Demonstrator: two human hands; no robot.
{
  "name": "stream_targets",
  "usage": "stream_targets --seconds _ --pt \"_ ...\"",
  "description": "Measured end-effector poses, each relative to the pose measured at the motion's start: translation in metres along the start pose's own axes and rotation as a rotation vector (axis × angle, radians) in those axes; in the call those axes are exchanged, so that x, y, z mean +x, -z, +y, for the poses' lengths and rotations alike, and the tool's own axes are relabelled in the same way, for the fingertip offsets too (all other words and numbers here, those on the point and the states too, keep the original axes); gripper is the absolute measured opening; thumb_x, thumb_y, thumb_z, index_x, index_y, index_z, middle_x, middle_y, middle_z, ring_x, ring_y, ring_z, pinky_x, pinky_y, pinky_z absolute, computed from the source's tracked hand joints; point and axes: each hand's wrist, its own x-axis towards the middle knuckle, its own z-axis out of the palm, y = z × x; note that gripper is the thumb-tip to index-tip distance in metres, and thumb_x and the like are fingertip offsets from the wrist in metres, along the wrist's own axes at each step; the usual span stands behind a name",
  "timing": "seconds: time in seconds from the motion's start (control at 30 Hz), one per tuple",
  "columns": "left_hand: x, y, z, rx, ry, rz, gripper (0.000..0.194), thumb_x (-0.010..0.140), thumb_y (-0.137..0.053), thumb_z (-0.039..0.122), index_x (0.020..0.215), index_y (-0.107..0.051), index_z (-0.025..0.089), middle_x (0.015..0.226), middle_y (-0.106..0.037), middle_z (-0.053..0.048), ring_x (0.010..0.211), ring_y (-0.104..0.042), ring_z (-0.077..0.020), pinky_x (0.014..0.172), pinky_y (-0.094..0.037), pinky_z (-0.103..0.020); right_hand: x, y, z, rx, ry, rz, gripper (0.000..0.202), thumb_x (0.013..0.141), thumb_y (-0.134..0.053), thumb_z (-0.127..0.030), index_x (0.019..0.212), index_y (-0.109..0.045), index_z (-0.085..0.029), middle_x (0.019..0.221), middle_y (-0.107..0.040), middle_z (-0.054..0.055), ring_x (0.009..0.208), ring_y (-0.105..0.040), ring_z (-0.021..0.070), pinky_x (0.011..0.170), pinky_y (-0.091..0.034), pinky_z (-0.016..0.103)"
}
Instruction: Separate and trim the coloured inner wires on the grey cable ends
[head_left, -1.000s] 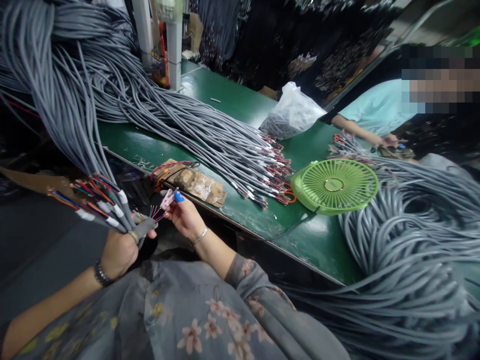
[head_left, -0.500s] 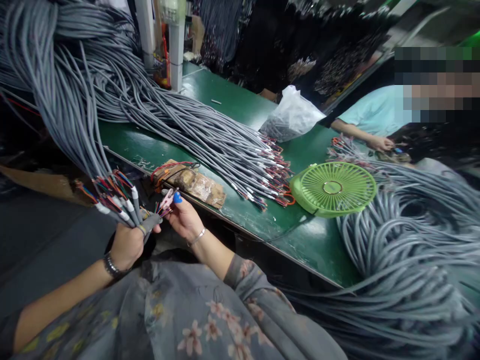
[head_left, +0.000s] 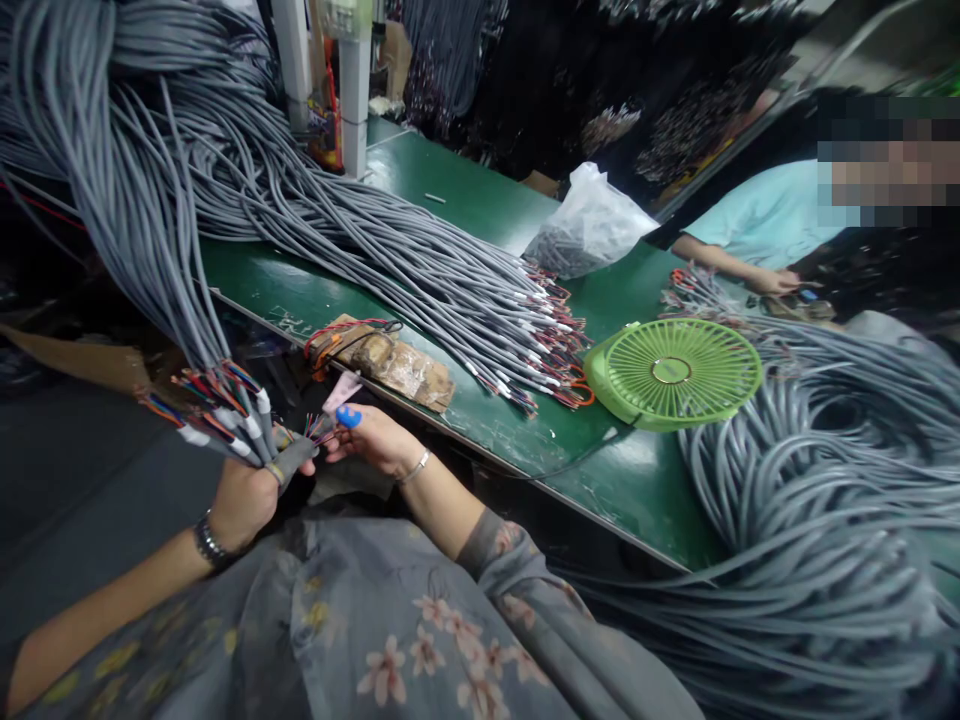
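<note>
My left hand (head_left: 251, 492) is closed round several grey cables (head_left: 253, 440) whose ends fan out into coloured wires and white sleeves. Its thumb or finger has a grey covering. Just to the right, my right hand (head_left: 371, 438) pinches the thin coloured wires (head_left: 319, 428) of one cable end, and a blue covering shows on one of its digits. A small pale pink piece (head_left: 342, 392) sticks up beside these fingers; whether they grip it is unclear. Behind my right hand, a taped wooden block (head_left: 401, 367) with red and black wires lies at the table edge.
The green table (head_left: 465, 450) bears a long bundle of grey cables (head_left: 360, 235), a clear plastic bag (head_left: 589, 225) and a green fan (head_left: 671, 370). More cables (head_left: 810, 520) are coiled at the right. Across the table, a person in a light blue top (head_left: 765, 215) handles cable ends.
Both my hands have shifted slightly left with the cables. My right hand has turned lower and flatter, and the pale pink piece now stands out above its fingers. The view has moved slightly.
</note>
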Motion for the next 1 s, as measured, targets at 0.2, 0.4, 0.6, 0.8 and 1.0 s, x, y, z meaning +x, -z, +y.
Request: stream_targets --seconds 0.2,0.4,0.6,0.8,1.0 --pt "0.006 0.009 -0.001 0.146 -0.066 -0.224 0.035 0.076 -0.083 0.056 0.055 -0.080 0.029 0.060 -0.078 -0.004 0.065 -0.072 -0.0257 0.076 -0.062 -0.039 -0.007 -0.010 0.004 -0.106 0.121 0.009 0.057 0.059 -0.114 -0.054 0.081 -0.076 -0.018 0.076 -0.074 -0.002 0.067 -0.064 0.0119 0.072 -0.055 0.027" --pt "0.010 0.006 0.010 0.151 0.091 -0.375 0.035 0.067 -0.089 0.056 0.052 -0.075 0.027 0.055 -0.075 -0.003 0.058 -0.066 -0.0229 0.061 -0.057 -0.034 -0.014 -0.010 0.013 -0.180 0.182 0.031 0.059 0.064 -0.109 -0.064 0.082 -0.074 -0.020 0.074 -0.071 -0.004 0.073 -0.066 0.0157 0.076 -0.056 0.030" --pt "0.009 0.004 0.007 0.059 0.092 -0.143 0.030 0.067 -0.084 0.053 0.053 -0.078 0.027 0.059 -0.079 -0.004 0.063 -0.070 -0.0247 0.071 -0.056 -0.038 -0.022 -0.007 0.012 -0.144 0.160 0.118 0.063 0.061 -0.108 -0.066 0.089 -0.072 -0.022 0.082 -0.071 -0.002 0.075 -0.063 0.0146 0.073 -0.057 0.029" --pt "0.012 0.005 0.002 0.063 0.085 -0.172 0.037 0.068 -0.087 0.061 0.054 -0.080 0.028 0.065 -0.083 -0.006 0.067 -0.071 -0.0266 0.075 -0.057 -0.040 -0.018 -0.027 0.022 -0.057 0.277 0.254 0.064 0.058 -0.110 -0.064 0.078 -0.065 -0.023 0.072 -0.066 -0.005 0.066 -0.060 0.0127 0.068 -0.055 0.028" --pt "0.008 0.015 -0.001 0.125 0.080 -0.291 0.041 0.068 -0.090 0.065 0.055 -0.080 0.027 0.057 -0.078 -0.005 0.061 -0.068 -0.0257 0.066 -0.056 -0.038 -0.011 -0.035 0.023 -0.071 0.212 0.136 0.066 0.065 -0.106 -0.070 0.078 -0.062 -0.023 0.067 -0.068 -0.005 0.059 -0.063 0.0128 0.061 -0.050 0.026"
